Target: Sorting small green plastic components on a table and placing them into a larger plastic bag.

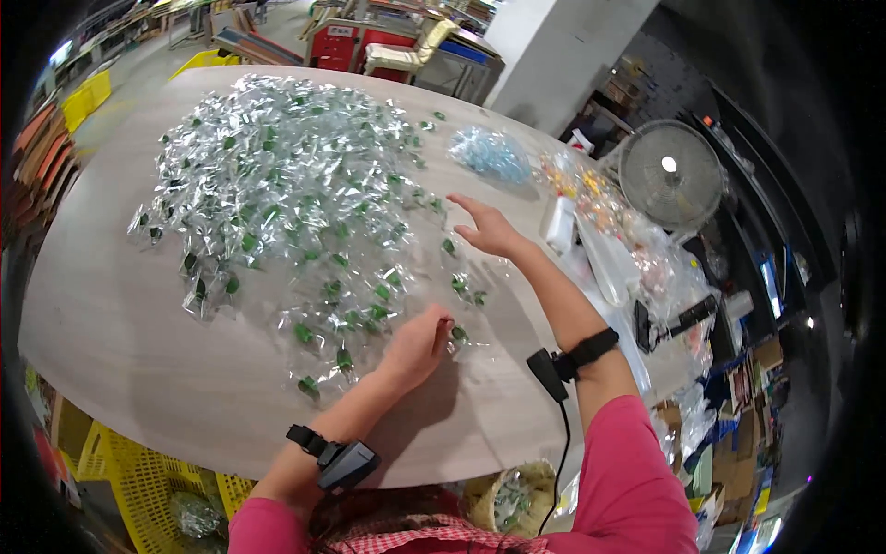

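Hands among small clear packets with green pieces on a pale table.

The left hand [417, 346] pinches one clear packet [456, 334] at the near edge of the wide heap of packets [277, 185]. The right hand [487, 229] hovers spread, fingers apart, just beside the heap's right edge. Farther right on the table [120, 332] lie a bluish bag [491, 153], bags of coloured bits [591, 198] and a fan [671, 174].

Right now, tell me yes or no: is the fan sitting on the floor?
No. The fan stands on the table at its far right, beyond the right hand.
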Tool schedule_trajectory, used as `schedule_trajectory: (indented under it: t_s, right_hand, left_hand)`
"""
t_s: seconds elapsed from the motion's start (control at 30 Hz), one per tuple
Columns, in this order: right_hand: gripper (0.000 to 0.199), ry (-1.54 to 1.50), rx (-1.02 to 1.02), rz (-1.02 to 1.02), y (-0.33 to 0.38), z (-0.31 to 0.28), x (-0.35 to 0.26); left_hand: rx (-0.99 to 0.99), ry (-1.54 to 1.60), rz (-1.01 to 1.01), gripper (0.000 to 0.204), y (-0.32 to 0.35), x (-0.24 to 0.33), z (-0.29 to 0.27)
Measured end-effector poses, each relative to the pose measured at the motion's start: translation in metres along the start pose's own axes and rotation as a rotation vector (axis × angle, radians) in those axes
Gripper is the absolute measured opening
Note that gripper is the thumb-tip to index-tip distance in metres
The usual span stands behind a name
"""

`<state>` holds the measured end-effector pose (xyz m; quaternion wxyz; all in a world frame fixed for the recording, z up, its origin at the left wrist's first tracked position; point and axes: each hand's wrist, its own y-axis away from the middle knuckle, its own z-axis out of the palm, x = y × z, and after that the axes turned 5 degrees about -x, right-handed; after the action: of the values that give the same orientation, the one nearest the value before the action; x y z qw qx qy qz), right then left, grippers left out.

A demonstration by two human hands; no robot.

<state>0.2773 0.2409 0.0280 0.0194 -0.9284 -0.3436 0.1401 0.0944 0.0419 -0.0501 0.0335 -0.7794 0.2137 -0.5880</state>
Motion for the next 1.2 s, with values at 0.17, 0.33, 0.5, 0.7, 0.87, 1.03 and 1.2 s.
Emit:
schedule_trajectory:
  t_s: [0.17,0.33,0.5,0.7,0.87,1.03,1.2]
  right_hand:
    - [0.058,-0.105,-0.006,0.222,-0.055,0.042,0.018]
    - [0.043,-0.290,-0.070,0.481,-0.054,0.039,0.037]
    - [0.036,-0.727,0.054,0.360,-0.013,-0.007,-0.013]
    - [0.031,-0.879,-0.290,0.128,0.055,-0.021,-0.113]
    - [0.047,-0.873,-0.044,-0.052,0.046,-0.011,-0.083]
    - [0.036,-0.573,0.140,-0.039,0.025,0.021,-0.016]
    - [0.039,0.076,0.073,-0.223,0.057,0.056,-0.050]
  left_hand:
    - [0.091,-0.027,0.002,0.009,-0.006,0.001,0.002]
    - [0.159,-0.002,0.004,0.007,-0.009,-0.001,0.002]
    - [0.404,0.273,-0.111,0.006,-0.017,0.005,-0.007]
    - [0.501,0.410,-0.045,0.009,-0.016,0.012,-0.017]
    - [0.432,0.272,0.072,0.024,-0.011,0.018,-0.018]
    - [0.029,-0.288,0.460,0.039,-0.006,0.021,-0.007]
    - [-0.431,-0.357,0.516,0.025,0.002,0.004,0.002]
